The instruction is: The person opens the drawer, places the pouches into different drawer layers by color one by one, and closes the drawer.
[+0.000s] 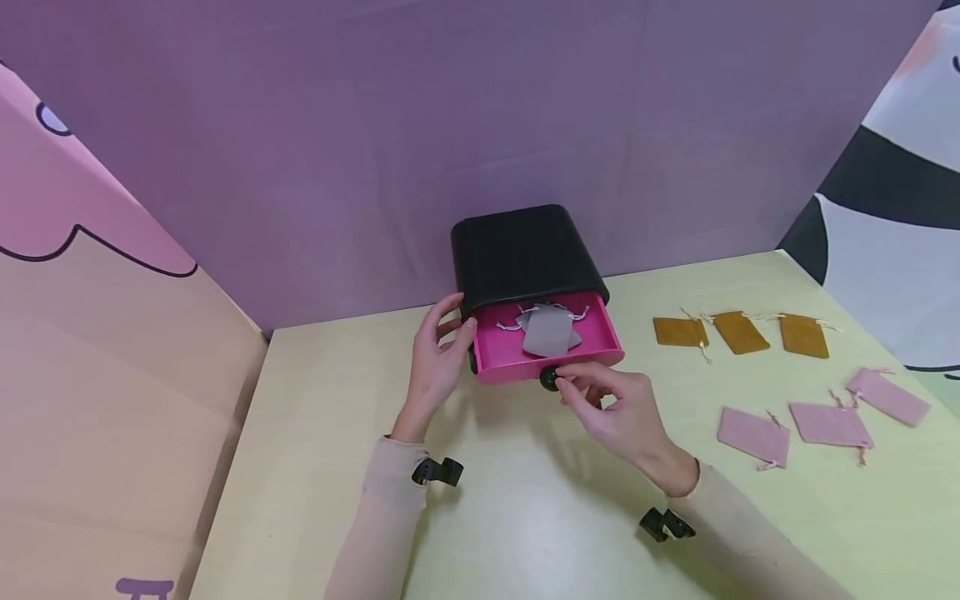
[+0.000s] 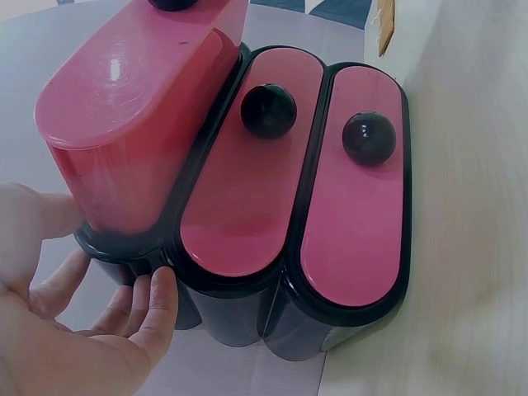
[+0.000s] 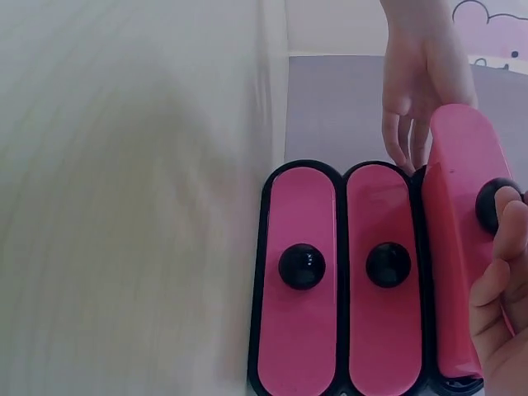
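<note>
A small black cabinet (image 1: 525, 254) with pink drawers stands against the back cloth. Its top drawer (image 1: 498, 344) is pulled partway out, and grey drawstring pouches (image 1: 547, 330) lie stacked inside. My right hand (image 1: 618, 408) pinches that drawer's round black knob (image 1: 548, 378) between thumb and fingers. At the cabinet's left side, my left hand (image 1: 438, 358) rests its fingers against the black casing, close to the drawer's edge. In the left wrist view, the middle drawer (image 2: 239, 194) and bottom drawer (image 2: 355, 231) are closed, each with a black knob.
To the right on the pale table (image 1: 315, 433) lie a row of mustard pouches (image 1: 738, 333) and a row of pink pouches (image 1: 831, 423), all with drawstrings. A purple cloth (image 1: 337, 150) hangs directly behind the cabinet.
</note>
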The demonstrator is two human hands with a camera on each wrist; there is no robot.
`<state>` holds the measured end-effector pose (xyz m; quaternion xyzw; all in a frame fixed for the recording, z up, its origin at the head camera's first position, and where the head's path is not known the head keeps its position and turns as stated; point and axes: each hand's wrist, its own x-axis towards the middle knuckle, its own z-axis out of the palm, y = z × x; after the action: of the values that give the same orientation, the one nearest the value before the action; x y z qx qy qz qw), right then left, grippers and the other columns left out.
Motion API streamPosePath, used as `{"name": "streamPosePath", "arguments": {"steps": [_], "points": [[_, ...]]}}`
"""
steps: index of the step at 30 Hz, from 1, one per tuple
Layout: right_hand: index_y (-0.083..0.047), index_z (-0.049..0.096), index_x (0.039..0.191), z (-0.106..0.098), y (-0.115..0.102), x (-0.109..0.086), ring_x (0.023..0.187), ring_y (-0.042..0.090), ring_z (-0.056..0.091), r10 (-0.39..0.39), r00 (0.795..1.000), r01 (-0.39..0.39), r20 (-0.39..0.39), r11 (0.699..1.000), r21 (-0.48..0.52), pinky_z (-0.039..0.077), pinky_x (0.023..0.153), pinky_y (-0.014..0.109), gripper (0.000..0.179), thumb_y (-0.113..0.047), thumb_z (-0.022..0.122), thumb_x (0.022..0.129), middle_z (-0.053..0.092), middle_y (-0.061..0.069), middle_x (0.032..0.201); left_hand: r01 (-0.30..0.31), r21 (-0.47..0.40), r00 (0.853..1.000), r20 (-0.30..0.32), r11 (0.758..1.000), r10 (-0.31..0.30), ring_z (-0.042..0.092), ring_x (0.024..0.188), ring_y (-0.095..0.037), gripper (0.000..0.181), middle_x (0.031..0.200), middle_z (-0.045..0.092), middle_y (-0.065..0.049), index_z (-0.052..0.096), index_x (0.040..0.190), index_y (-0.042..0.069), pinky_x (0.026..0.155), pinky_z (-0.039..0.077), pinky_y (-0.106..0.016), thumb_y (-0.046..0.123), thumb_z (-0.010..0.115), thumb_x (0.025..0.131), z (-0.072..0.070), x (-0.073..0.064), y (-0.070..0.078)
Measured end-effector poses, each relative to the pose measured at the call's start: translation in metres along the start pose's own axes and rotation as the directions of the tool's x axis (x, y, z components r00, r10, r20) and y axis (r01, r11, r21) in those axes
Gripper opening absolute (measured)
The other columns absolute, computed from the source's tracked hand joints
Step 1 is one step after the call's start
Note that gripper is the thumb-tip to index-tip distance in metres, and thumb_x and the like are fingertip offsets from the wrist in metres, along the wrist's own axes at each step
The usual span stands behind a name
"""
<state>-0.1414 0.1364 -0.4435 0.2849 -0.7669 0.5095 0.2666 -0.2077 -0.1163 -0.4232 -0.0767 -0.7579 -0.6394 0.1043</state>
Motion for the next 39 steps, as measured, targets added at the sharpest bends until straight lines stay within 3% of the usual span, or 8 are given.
{"name": "streamPosePath", "arguments": {"steps": [10, 27, 39], "points": [[-0.007, 0.079, 0.111, -0.0001, 0.0052, 0.0003, 0.05, 0.003, 0.053, -0.028, 1.0, 0.029, 0.008, 0.996, -0.08, 0.048, 0.05, 0.018, 0.043, 0.006, 0.09, 0.071, 0.077, 0.006, 0.082, -0.005, -0.002, 1.0, -0.003, 1.0, 0.005, 0.061, 0.133, -0.035, 0.048, 0.155, 0.055, -0.01, 0.057, 0.152, 0.017, 0.11, 0.055, -0.054, 0.018, 0.067, 0.105, 0.001, -0.0003, -0.0009], [-0.008, 0.078, 0.114, -0.0015, 0.0072, -0.0001, 0.053, 0.002, 0.059, 0.054, 0.998, -0.05, 0.032, 0.994, -0.1, 0.05, 0.052, 0.016, 0.04, 0.003, 0.089, 0.078, 0.082, 0.008, 0.091, 0.001, -0.007, 1.0, -0.006, 1.0, -0.002, 0.063, 0.132, -0.036, 0.047, 0.154, 0.056, -0.011, 0.058, 0.151, 0.016, 0.108, 0.056, -0.055, 0.017, 0.066, 0.105, 0.0015, -0.0005, 0.0023], [-0.009, 0.08, 0.115, 0.0016, 0.006, 0.0013, 0.053, 0.002, 0.06, 0.065, 0.998, -0.064, 0.006, 0.994, -0.093, 0.051, 0.052, 0.016, 0.04, 0.003, 0.089, 0.078, 0.082, 0.008, 0.091, 0.014, -0.016, 1.0, -0.009, 1.0, -0.014, 0.063, 0.131, -0.036, 0.047, 0.154, 0.056, -0.011, 0.058, 0.151, 0.016, 0.108, 0.056, -0.054, 0.015, 0.065, 0.105, 0.0007, -0.0019, 0.0039]]}}
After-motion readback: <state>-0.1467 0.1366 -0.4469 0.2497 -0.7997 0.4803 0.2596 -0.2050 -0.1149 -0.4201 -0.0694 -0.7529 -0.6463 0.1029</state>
